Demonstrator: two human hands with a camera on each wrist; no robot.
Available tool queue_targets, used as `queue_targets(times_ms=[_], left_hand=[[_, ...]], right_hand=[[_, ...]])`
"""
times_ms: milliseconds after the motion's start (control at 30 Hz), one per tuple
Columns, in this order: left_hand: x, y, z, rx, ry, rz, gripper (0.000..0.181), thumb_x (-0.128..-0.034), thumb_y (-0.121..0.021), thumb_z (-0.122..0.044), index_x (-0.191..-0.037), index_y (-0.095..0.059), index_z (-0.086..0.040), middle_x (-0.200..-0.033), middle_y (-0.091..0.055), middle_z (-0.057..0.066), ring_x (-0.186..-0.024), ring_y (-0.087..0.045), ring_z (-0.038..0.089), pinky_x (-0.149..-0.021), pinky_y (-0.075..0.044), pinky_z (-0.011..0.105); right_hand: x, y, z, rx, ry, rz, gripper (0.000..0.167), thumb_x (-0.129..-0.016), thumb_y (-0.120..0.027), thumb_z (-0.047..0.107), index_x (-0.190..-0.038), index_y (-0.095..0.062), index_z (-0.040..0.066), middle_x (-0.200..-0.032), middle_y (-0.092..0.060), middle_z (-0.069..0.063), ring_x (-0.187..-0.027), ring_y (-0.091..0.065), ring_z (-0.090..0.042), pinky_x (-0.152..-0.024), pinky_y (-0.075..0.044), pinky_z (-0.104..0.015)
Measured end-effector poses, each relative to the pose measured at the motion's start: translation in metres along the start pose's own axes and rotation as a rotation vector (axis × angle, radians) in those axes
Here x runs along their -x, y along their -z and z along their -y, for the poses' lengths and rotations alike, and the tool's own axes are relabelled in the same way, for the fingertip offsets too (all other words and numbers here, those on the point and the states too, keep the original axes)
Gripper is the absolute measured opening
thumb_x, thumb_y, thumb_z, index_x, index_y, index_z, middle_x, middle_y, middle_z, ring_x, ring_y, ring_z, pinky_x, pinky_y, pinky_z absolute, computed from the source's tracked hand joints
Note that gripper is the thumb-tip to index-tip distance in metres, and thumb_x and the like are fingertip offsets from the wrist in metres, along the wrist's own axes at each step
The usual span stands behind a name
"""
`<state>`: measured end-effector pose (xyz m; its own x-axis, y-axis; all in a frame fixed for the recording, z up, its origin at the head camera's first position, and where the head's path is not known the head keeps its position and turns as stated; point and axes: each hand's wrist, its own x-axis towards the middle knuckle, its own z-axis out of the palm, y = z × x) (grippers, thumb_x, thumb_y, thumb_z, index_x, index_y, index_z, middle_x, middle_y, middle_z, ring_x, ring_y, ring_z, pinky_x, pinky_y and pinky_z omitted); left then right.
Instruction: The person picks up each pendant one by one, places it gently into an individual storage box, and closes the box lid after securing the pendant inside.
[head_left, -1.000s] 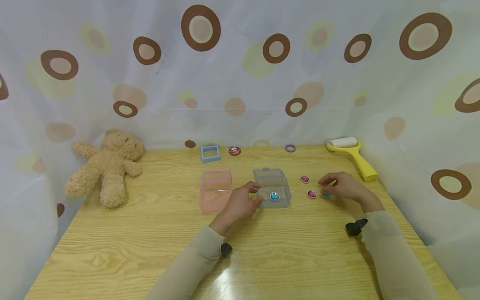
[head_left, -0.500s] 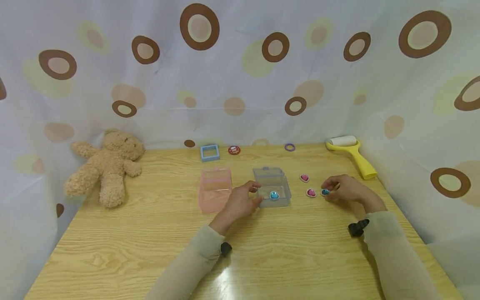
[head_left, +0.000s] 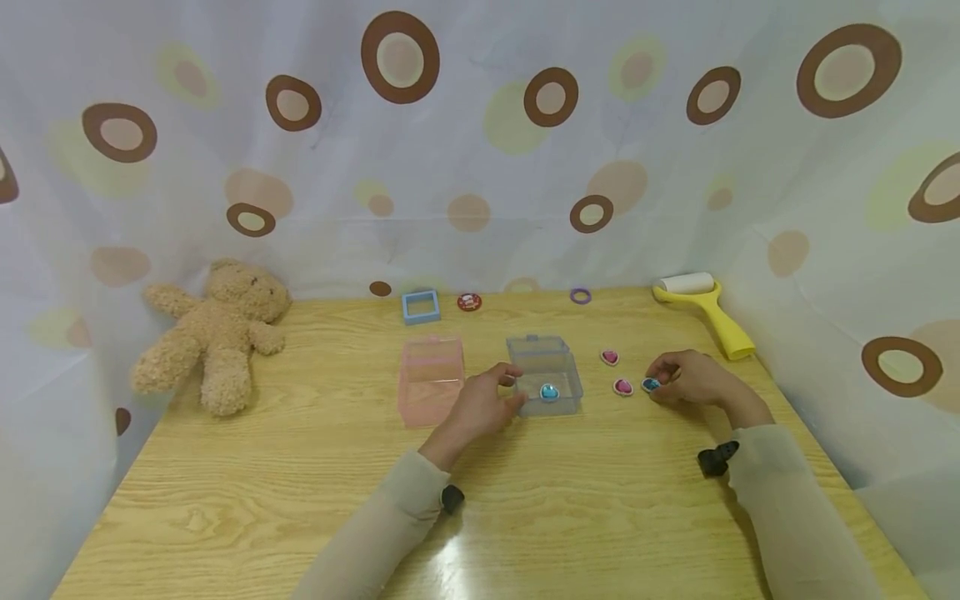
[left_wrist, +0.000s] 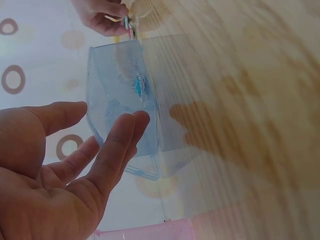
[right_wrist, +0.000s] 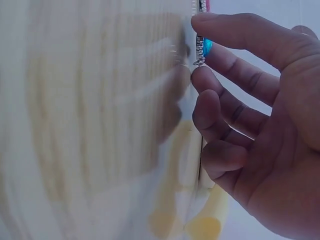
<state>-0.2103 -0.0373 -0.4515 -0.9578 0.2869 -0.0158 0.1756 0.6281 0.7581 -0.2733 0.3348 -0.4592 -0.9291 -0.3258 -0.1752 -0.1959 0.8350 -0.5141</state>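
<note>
A clear bluish box (head_left: pixel 543 407) with its lid raised holds one blue heart gem (head_left: pixel 550 392). Beside its left wall is the left hand (head_left: pixel 483 404), fingers spread and thumb apart; in the left wrist view this hand (left_wrist: pixel 75 165) touches or nearly touches the box (left_wrist: pixel 112 75). The right hand (head_left: pixel 693 379) has thumb and fingertips around a second blue gem (head_left: pixel 650 384) on the table. The right wrist view shows that gem (right_wrist: pixel 206 47) between the thumb and fingers of the right hand (right_wrist: pixel 270 100). Two pink heart gems (head_left: pixel 609 357) lie left of it.
An open pink box (head_left: pixel 431 408) stands left of the bluish one. Along the back are a blue square frame (head_left: pixel 421 317), a red round badge (head_left: pixel 469 302) and a purple ring (head_left: pixel 581 296). A yellow-handled roller (head_left: pixel 723 329) lies right, a teddy bear (head_left: pixel 225 333) left.
The right hand has moved slightly right and its fingers have closed around the blue gem, which has shifted a little. The left hand has stayed in place.
</note>
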Motion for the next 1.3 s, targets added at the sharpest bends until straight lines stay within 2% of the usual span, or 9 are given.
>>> queue_targets(times_ms=[300, 867, 1067, 1300], left_hand=[[0.000, 0.000, 0.001, 0.006, -0.008, 0.003, 0.039, -0.0971, -0.065, -0.025, -0.133, -0.059, -0.011, -0.130, -0.067, 0.016, -0.113, -0.067, 0.035, -0.090, -0.055, 0.046], [-0.002, 0.000, 0.003, 0.023, -0.016, -0.002, 0.040, -0.0958, -0.067, -0.024, -0.132, -0.060, -0.008, -0.129, -0.067, 0.017, -0.119, -0.063, 0.038, -0.096, -0.052, 0.050], [0.000, 0.001, 0.002, 0.036, -0.004, -0.002, 0.039, -0.0964, -0.066, -0.023, -0.133, -0.060, -0.010, -0.129, -0.067, 0.016, -0.121, -0.062, 0.038, -0.098, -0.051, 0.051], [-0.001, 0.001, 0.002, 0.021, -0.007, 0.000, 0.039, -0.0964, -0.066, -0.024, -0.133, -0.060, -0.010, -0.129, -0.067, 0.016, -0.119, -0.063, 0.037, -0.097, -0.052, 0.050]], right_hand=[[0.000, 0.001, 0.009, 0.007, 0.031, -0.054, 0.029, -0.089, -0.076, 0.030, -0.108, -0.070, 0.009, -0.097, -0.069, -0.005, -0.088, -0.062, -0.018, -0.074, -0.048, -0.031], [-0.010, -0.001, 0.043, -0.046, 0.079, -0.068, 0.030, -0.089, -0.075, 0.031, -0.115, -0.069, 0.016, -0.102, -0.068, -0.004, -0.085, -0.062, -0.017, -0.072, -0.051, -0.031], [-0.013, -0.004, 0.059, -0.070, 0.110, -0.077, 0.026, -0.089, -0.076, 0.026, -0.112, -0.070, 0.016, -0.100, -0.069, -0.004, -0.082, -0.060, -0.017, -0.069, -0.049, -0.029], [-0.021, -0.010, 0.073, -0.080, 0.146, -0.070, 0.026, -0.090, -0.075, 0.028, -0.113, -0.069, 0.016, -0.101, -0.068, -0.004, -0.078, -0.059, -0.017, -0.063, -0.049, -0.028]])
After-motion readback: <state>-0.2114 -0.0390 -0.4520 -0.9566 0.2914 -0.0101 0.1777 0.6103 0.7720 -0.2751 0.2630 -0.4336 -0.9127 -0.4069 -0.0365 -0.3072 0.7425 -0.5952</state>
